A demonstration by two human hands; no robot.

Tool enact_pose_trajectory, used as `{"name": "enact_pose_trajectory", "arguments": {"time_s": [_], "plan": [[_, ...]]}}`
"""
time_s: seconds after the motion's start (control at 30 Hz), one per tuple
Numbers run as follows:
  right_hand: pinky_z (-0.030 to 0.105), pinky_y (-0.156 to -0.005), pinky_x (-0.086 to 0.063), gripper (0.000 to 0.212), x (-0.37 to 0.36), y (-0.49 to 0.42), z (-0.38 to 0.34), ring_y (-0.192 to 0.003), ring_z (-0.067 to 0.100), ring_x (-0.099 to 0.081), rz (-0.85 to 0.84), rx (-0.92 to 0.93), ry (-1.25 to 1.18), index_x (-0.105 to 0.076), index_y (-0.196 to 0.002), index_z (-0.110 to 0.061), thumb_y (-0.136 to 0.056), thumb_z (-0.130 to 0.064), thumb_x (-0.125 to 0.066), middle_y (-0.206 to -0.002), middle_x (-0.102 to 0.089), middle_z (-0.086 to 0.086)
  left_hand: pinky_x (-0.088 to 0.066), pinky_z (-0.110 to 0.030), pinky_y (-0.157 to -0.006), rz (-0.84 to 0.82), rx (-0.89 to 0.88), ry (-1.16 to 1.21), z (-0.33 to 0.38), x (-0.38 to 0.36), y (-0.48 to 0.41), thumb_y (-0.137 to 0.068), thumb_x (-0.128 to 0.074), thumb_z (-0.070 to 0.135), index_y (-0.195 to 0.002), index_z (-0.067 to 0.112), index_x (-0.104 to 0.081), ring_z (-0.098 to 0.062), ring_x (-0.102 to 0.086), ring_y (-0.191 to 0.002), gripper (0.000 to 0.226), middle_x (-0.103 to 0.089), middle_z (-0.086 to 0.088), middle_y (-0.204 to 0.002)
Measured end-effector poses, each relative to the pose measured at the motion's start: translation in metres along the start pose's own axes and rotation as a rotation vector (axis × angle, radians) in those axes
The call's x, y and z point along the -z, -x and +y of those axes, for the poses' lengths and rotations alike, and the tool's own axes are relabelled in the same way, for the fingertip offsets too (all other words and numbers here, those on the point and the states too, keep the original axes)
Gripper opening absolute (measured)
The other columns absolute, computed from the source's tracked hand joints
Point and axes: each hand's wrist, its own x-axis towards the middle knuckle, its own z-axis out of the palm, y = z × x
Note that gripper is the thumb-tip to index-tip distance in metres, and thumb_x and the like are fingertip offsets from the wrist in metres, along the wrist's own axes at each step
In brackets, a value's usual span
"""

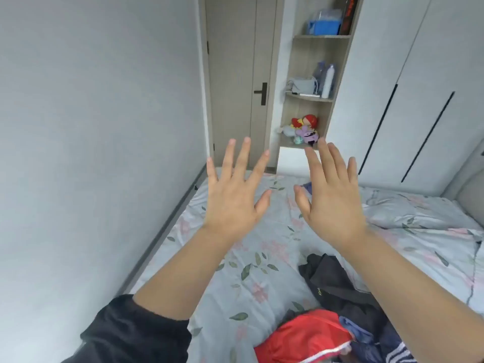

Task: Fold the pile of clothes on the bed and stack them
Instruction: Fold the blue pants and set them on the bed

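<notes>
Above the bed (pixel 235 284), both hands are raised in the air with their backs toward the camera. The left hand (pixel 233 200) has its fingers straight and fanned wide, thumb out to the right, and it grips no cloth. The right hand (pixel 332 203) is just beside it, apart by a narrow gap, its fingers straight and spread a little less, thumb out to the left; it too is free of the clothes. A black sleeve (pixel 136 334) is pushed up on the left forearm at the near left, while the right forearm is bare and passes over the right side of the pile of clothes (pixel 340 310). That pile lies unfolded on the near right part of the bed, well below and nearer than the hands. It shows a rumpled dark garment (pixel 332 281) on its far side, a red garment (pixel 303 336) with a white stripe at the near edge, and a navy piece with white stripes (pixel 392 349) at the near right. The bedcover is pale grey with pink flowers and green leaves, and it bunches into folds on the far right. A plain grey wall (pixel 91 127) runs along the left of the bed. Past the far end stands a closed wooden door (pixel 233 74) with a dark handle (pixel 262 93). To its right is an open shelf unit (pixel 337 64) that holds a blue box (pixel 323 26) up high, 2 bottles (pixel 327 79) on the middle shelf, and plush toys (pixel 305 129) lower down. A white wardrobe (pixel 419 100) with dark slot handles fills the far right.
</notes>
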Motion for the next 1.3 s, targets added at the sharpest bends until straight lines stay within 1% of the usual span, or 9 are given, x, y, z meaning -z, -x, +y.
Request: {"name": "enact_pose_trajectory", "arguments": {"time_s": [0.17,0.37,0.43,0.57,0.77,0.9,1.03,1.2,1.3], "plan": [[0.060,-0.110,-0.020,0.066,-0.048,0.008,-0.064,-0.139,0.038,-0.029,-0.140,0.058,-0.075,-0.035,-0.143,-0.003,-0.091,-0.044,-0.031,-0.151,-0.029,0.021,-0.014,-0.063,-0.110,-0.133,0.119,-0.094,-0.054,-0.003,0.065,-0.089,-0.037,0.048,-0.150,0.025,-0.028,-0.035,-0.015,-0.145,0.066,-0.021,-0.012,-0.157],[0.056,-0.112,-0.017,0.068,-0.093,0.003,-0.215,-0.140,0.036,-0.029,-0.220,0.171,-0.197,-0.038,-0.142,-0.003,-0.090,-0.045,-0.027,-0.151,-0.031,0.019,-0.021,-0.065,-0.108,-0.224,0.297,-0.213,-0.198,0.037,0.148,-0.093,-0.029,0.049,-0.151,0.023,-0.024,-0.038,-0.015,-0.145,0.064,-0.018,-0.015,-0.158],[0.054,-0.114,-0.015,0.068,-0.108,0.000,-0.274,-0.141,0.034,-0.026,-0.212,0.185,-0.241,-0.036,-0.143,-0.004,-0.091,-0.046,-0.025,-0.153,-0.029,0.018,-0.022,-0.065,-0.108,-0.228,0.307,-0.258,-0.250,0.051,0.171,-0.093,-0.026,0.049,-0.151,0.021,-0.024,-0.038,-0.017,-0.144,0.064,-0.018,-0.016,-0.157],[0.055,-0.113,-0.019,0.065,-0.140,-0.009,-0.395,-0.141,0.032,-0.027,-0.185,0.180,-0.288,-0.037,-0.143,-0.005,-0.092,-0.044,-0.028,-0.152,-0.031,0.016,-0.018,-0.062,-0.110,-0.261,0.296,-0.310,-0.358,0.075,0.214,-0.095,-0.026,0.049,-0.152,0.022,-0.017,-0.036,-0.011,-0.146,0.064,-0.012,-0.014,-0.159],[0.052,-0.115,-0.013,0.060,-0.174,-0.030,-0.538,-0.143,0.032,-0.022,-0.256,0.171,-0.349,-0.032,-0.146,-0.006,-0.097,-0.040,-0.038,-0.155,-0.024,0.015,-0.015,-0.060,-0.112,-0.351,0.303,-0.306,-0.485,0.110,0.260,-0.095,-0.027,0.049,-0.153,0.023,-0.011,-0.035,-0.005,-0.147,0.066,-0.006,-0.013,-0.160],[0.051,-0.117,-0.014,0.061,-0.191,-0.044,-0.579,-0.144,0.030,-0.020,-0.267,0.142,-0.371,-0.030,-0.147,-0.008,-0.095,-0.039,-0.037,-0.156,-0.023,0.014,-0.015,-0.058,-0.113,-0.371,0.281,-0.276,-0.535,0.115,0.264,-0.095,-0.033,0.046,-0.153,0.023,-0.015,-0.033,-0.004,-0.147,0.065,-0.006,-0.012,-0.160],[0.050,-0.116,-0.013,0.061,-0.215,-0.060,-0.593,-0.144,0.030,-0.020,-0.292,0.102,-0.373,-0.031,-0.146,-0.007,-0.095,-0.039,-0.038,-0.156,-0.023,0.013,-0.016,-0.058,-0.113,-0.366,0.262,-0.210,-0.562,0.099,0.252,-0.094,-0.041,0.041,-0.152,0.022,-0.019,-0.033,-0.006,-0.147,0.065,-0.008,-0.012,-0.160],[0.048,-0.116,-0.012,0.062,-0.252,-0.089,-0.598,-0.145,0.029,-0.018,-0.324,0.049,-0.314,-0.029,-0.147,-0.008,-0.094,-0.038,-0.042,-0.157,-0.020,0.013,-0.008,-0.056,-0.115,-0.415,0.194,-0.171,-0.597,0.064,0.222,-0.096,-0.043,0.039,-0.153,0.024,-0.010,-0.030,0.005,-0.148,0.067,0.002,-0.009,-0.161],[0.048,-0.116,-0.014,0.062,-0.279,-0.113,-0.593,-0.144,0.030,-0.020,-0.310,0.017,-0.299,-0.031,-0.146,-0.007,-0.094,-0.036,-0.047,-0.156,-0.022,0.014,-0.008,-0.056,-0.115,-0.401,0.123,-0.172,-0.616,0.035,0.192,-0.097,-0.042,0.038,-0.153,0.024,-0.010,-0.030,0.004,-0.147,0.067,0.002,-0.009,-0.161]]}}
